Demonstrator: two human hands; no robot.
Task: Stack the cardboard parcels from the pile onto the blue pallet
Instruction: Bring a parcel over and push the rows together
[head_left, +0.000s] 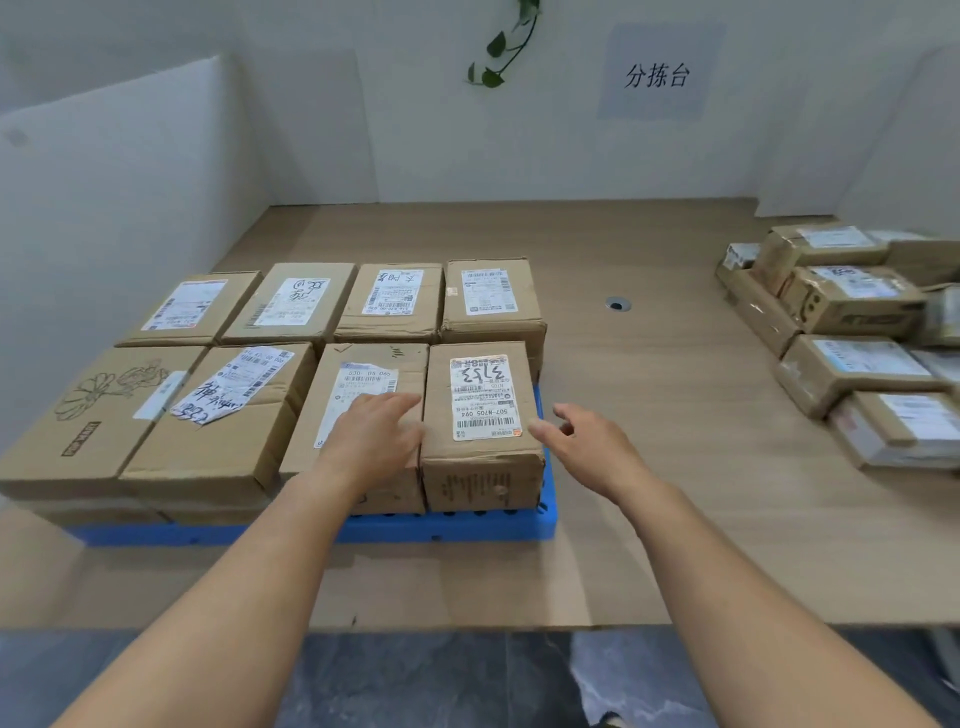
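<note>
Several cardboard parcels stand in two rows on the blue pallet (447, 527) at the left of the table. The front right parcel (480, 415) carries a white label with "3153" written on it. My left hand (376, 434) lies flat on the parcel (358, 384) beside it, fingers straight and reaching that parcel's left edge. My right hand (584, 441) hovers just right of the front right parcel, fingers loosely spread, thumb near its corner, holding nothing. The pile of parcels (852, 332) sits at the table's right edge.
The wooden table (649, 415) has a small round cable hole (618, 304) in its middle. White partition panels (104, 208) close off the left and back. A paper sign (657, 75) and a green vine (501, 47) hang on the back wall.
</note>
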